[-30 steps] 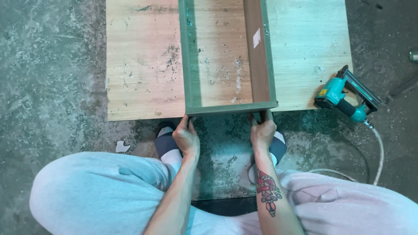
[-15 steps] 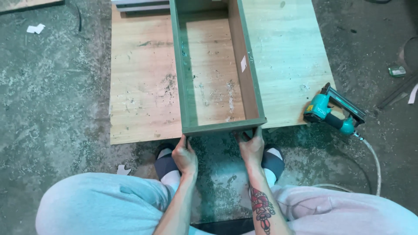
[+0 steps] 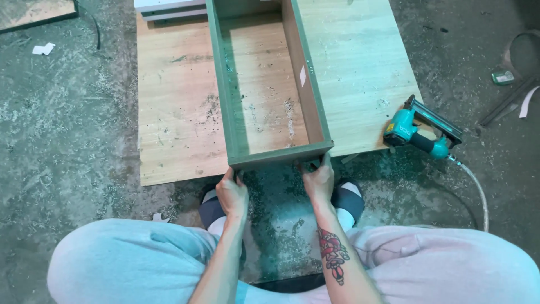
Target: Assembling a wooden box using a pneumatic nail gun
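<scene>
Left hand (image 3: 232, 194) and right hand (image 3: 318, 181) each clamp the near end panel of a green open-topped wooden box frame (image 3: 267, 84). The frame lies on a plywood sheet (image 3: 174, 112) on the concrete floor (image 3: 67, 141). A teal pneumatic nail gun (image 3: 419, 133) rests at the sheet's right corner.

Both forearms are bare, with no sleeves reaching into view. The right forearm (image 3: 337, 256) carries a tattoo (image 3: 333, 253) in red and dark ink, a flower-like shape running along its length. The left hand (image 3: 232, 194) and right hand (image 3: 319, 181) wear no gloves. Loose, pale grey trousers (image 3: 129, 262) cover both knees. The feet sit in dark slippers (image 3: 349, 200) over white socks (image 3: 216, 226).
</scene>
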